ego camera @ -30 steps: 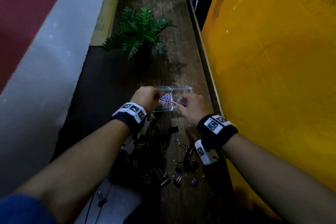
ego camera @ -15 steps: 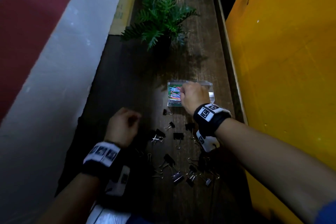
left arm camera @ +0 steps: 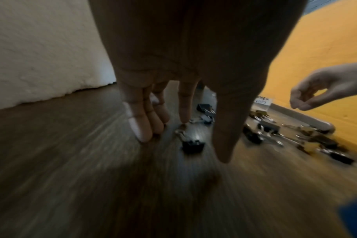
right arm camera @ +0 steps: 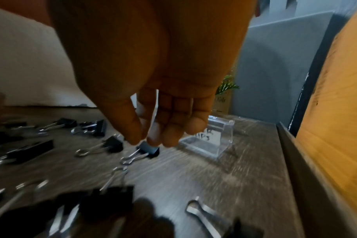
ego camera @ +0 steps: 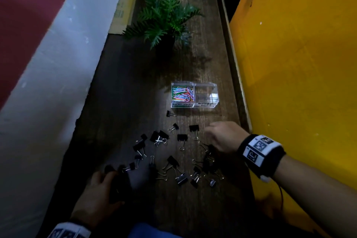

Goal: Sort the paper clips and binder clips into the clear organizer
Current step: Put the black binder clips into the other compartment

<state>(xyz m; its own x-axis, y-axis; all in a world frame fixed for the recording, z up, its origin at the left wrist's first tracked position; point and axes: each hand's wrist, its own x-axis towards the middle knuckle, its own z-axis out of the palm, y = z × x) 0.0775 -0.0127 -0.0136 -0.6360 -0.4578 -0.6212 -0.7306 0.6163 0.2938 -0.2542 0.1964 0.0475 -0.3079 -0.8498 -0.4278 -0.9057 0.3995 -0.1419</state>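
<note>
The clear organizer stands on the wooden table; its left compartment holds coloured paper clips, and nothing shows in the right one. Several black binder clips lie scattered in front of it. My right hand hovers over the right side of the pile, fingers loosely curled. In the right wrist view my right hand has its thumb and fingertips just above one binder clip, holding nothing. My left hand is at the pile's near left. Its straight fingers touch the table beside a binder clip.
A potted fern stands behind the organizer. A yellow panel runs along the table's raised right edge, and a white wall along the left. Flat cardboard leans at the far left.
Both hands left the organizer. My right hand drew back to the binder clips in front of it. My left hand pulled nearer to me, to the pile's left side.
</note>
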